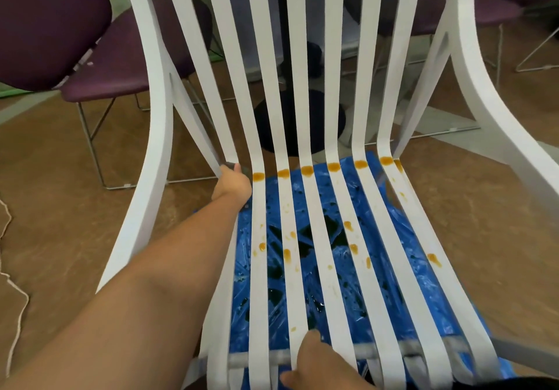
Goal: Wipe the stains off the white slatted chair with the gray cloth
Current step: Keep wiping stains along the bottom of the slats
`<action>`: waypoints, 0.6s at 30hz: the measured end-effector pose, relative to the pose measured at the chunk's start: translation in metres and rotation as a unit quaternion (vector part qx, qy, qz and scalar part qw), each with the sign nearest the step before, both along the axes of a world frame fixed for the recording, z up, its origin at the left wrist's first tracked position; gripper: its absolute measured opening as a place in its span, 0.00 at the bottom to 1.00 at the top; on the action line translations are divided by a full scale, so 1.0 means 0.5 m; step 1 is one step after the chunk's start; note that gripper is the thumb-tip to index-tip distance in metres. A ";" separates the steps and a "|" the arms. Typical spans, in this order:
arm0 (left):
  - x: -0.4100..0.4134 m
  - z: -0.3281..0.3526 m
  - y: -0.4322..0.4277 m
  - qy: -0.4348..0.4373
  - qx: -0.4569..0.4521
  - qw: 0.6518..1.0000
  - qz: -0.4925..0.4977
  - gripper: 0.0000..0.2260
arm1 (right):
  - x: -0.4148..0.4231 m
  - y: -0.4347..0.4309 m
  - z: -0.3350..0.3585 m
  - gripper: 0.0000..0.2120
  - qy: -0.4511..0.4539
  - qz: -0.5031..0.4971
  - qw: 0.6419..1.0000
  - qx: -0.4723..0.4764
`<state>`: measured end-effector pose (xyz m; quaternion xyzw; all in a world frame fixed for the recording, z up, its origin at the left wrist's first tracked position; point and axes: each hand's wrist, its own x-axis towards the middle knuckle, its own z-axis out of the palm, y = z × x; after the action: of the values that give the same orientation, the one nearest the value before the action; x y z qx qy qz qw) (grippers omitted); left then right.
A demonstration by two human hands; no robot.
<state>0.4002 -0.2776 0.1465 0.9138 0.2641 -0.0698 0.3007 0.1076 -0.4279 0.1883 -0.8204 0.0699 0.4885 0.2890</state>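
Reaching with your left hand (pixel 233 181), you have it at 9 o'clock of the seat, right in the crease where the white slatted chair (pixel 334 87) bends from backrest to seat. The fingers are curled tight. A small dark bit of the gray cloth (pixel 230 165) pokes out above the knuckles, pressed on the outermost left slat. The rest of the cloth is hidden by the hand.

Your right hand (pixel 316 359) sits at 6 o'clock on the front edge of the seat, across the middle slats. The thumb sticks out toward 9 o'clock and one fingertip points to 12. The other fingers are hidden by the slats, so you cannot tell if it grips or just lies flat.

Orange stains (pixel 307 170) run in a row along the crease, from just beside the left hand out toward 3 o'clock. More drips are scattered over the middle of the seat and the right-hand slat.

A blue plastic sheet (pixel 408 268) lies on the brown floor (pixel 60 208) under the seat. Purple chairs (pixel 121 65) stand at 10 and 1 o'clock. A black table base (pixel 299 123) shows behind the backrest at 12, and a pale cord (pixel 15 299) is at 8.
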 end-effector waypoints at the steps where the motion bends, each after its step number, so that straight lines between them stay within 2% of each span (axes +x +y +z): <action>1: 0.005 -0.005 0.004 0.004 -0.008 1.000 -0.005 0.20 | -0.004 0.000 0.003 0.27 0.002 0.001 1.000 -0.003; 4: 0.002 -0.004 0.011 -0.018 -0.072 0.997 0.007 0.18 | -0.002 -0.001 0.006 0.27 0.002 0.004 1.000 -0.003; 6: 0.002 -0.005 0.015 -0.009 -0.066 0.998 0.006 0.22 | -0.002 0.000 0.009 0.27 -0.002 0.002 1.000 -0.002; 10: -0.016 0.002 0.010 0.015 0.001 0.999 -0.030 0.27 | -0.007 -0.001 0.013 0.25 -0.011 0.001 1.000 0.000; 18: -0.061 0.010 0.013 0.072 0.017 0.997 -0.031 0.25 | -0.009 0.002 0.020 0.28 -0.017 -0.008 1.000 -0.011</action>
<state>0.3696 -0.2710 0.1514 0.9191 0.2577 -0.1398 0.2633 0.1030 -0.4268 0.1981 -0.8313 0.0769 0.4710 0.2848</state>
